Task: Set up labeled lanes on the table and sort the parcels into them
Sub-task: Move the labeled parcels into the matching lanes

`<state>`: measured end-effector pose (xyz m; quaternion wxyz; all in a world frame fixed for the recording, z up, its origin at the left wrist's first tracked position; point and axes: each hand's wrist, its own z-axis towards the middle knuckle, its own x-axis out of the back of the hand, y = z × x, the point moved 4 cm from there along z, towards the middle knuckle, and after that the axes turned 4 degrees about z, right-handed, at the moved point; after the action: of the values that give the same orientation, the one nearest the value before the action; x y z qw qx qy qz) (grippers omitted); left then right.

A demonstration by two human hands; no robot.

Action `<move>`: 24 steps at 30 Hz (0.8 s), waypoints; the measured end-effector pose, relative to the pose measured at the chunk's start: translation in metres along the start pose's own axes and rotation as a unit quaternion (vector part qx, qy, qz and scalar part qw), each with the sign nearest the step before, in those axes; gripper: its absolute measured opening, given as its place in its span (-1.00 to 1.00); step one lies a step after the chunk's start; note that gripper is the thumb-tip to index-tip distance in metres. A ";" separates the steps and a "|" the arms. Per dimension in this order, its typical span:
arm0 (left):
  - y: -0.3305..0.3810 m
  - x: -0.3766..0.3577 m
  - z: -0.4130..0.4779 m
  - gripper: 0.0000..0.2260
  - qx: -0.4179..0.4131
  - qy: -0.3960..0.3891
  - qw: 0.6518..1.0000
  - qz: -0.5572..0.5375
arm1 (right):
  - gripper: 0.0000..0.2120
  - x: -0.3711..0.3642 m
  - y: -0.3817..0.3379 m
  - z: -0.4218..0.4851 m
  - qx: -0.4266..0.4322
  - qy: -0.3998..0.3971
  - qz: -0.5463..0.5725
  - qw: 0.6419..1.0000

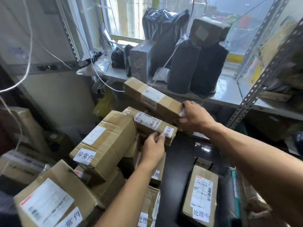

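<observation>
Several cardboard parcels are piled on a dark table (178,163). My right hand (195,117) grips the near end of a long narrow box (152,97) lying on top of the pile. Just below it, my left hand (154,145) holds the near end of a second long box (150,123) that bears a handwritten white label (169,131). A bigger box (105,141) with a handwritten label sits left of my left hand. Another labeled box (54,199) lies at the bottom left. A flat parcel (200,194) with a handwritten label lies on the table's right part.
A grey shelf (227,89) behind the pile carries black-wrapped parcels (196,68) and a taped box (141,63). A perforated metal rack upright (262,74) stands at right. White cables (24,74) hang at left. More boxes (21,164) sit low on the left.
</observation>
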<state>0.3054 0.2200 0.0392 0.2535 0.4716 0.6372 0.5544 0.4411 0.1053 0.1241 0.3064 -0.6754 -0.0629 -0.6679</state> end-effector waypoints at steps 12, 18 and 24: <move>0.138 -0.077 -0.100 -0.70 -0.092 -0.085 0.931 -0.343 | -0.47 0.141 -0.008 -0.156 0.013 0.055 0.132 0.990; 0.145 -0.113 -0.176 -0.52 -0.099 -0.207 0.933 -0.277 | -0.76 0.197 0.052 -0.248 -0.070 0.002 0.475 0.877; 0.150 -0.204 -0.272 -0.69 -0.116 -0.341 0.914 -0.187 | -0.69 0.218 0.125 -0.354 -0.083 0.079 0.544 0.831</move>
<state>0.2108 -0.0963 0.2104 0.6075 0.4710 0.5197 0.3728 0.2192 -0.2418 0.2597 0.5665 -0.5684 0.3949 -0.4473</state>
